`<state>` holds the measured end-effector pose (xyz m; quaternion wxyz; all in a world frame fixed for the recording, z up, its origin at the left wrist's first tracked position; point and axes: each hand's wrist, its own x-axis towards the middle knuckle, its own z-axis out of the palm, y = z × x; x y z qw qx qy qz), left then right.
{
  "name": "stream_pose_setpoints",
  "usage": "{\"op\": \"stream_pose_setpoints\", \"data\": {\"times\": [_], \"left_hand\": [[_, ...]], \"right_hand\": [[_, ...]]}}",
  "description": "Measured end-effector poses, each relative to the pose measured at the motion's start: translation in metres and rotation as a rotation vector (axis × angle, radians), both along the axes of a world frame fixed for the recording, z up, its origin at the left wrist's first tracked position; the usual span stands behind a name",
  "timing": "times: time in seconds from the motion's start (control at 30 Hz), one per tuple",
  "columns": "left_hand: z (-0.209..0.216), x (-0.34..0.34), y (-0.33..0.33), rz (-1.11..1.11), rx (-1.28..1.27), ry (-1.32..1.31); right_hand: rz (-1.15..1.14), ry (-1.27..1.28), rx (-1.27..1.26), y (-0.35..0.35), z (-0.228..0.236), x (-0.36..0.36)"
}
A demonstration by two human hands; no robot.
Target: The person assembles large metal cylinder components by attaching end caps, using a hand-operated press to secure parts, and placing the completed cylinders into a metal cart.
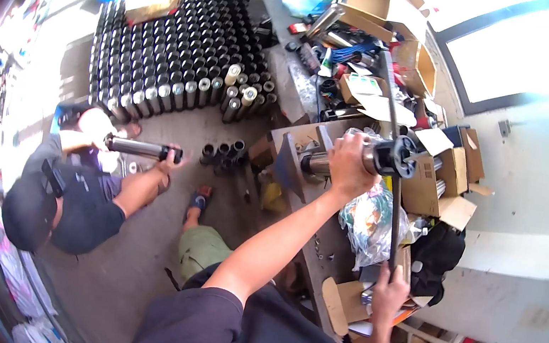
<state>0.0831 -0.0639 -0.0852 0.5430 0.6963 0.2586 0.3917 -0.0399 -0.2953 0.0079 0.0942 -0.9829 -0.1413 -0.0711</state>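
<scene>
My left hand [349, 164] wraps around a metal cylinder [319, 162] that lies horizontally in a fixture on the workbench [320, 243]. The cylinder's right end meets a black round head [397, 158]. A long dark lever bar [392, 154] runs through that head, from the cluttered bench top down toward me. My right hand [389, 293] grips the bar's lower end.
Several rows of dark upright cylinders [179, 49] stand on the floor at upper left, with three more [223, 153] nearer the bench. Another person [69, 196] crouches at left, holding a cylinder [142, 148]. Cardboard boxes [442, 180], a plastic bag [371, 219] and tools crowd the bench.
</scene>
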Motion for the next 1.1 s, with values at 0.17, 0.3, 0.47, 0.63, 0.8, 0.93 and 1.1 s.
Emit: {"op": "stream_pose_setpoints", "data": {"times": [0.17, 0.3, 0.47, 0.63, 0.8, 0.93, 1.1], "left_hand": [[0.029, -0.003, -0.004, -0.057, 0.084, -0.213], [0.041, 0.009, 0.034, -0.301, -0.147, -0.163], [0.023, 0.048, 0.085, -1.073, -0.199, -0.053], [0.086, 0.033, 0.17, -1.33, 0.449, 0.504], [0.036, -0.036, 0.185, -1.004, 0.24, 0.635], [-0.023, -0.232, 0.27, -0.895, -0.405, 0.534], [0.106, -0.173, 0.098, -0.275, 0.461, 0.665]], "right_hand": [[0.313, 0.897, -0.005, -0.044, 0.081, 0.067], [0.06, 1.301, 1.008, -0.039, 0.015, 0.055], [0.064, 0.967, 1.337, 0.138, -0.073, -0.06], [0.216, 0.605, 1.568, 0.357, -0.101, -0.086], [0.082, 0.31, 1.538, 0.262, -0.088, 0.004], [0.008, -0.597, 1.102, 0.182, -0.037, 0.148], [0.508, -0.63, -0.277, 0.136, 0.033, 0.329]]}}
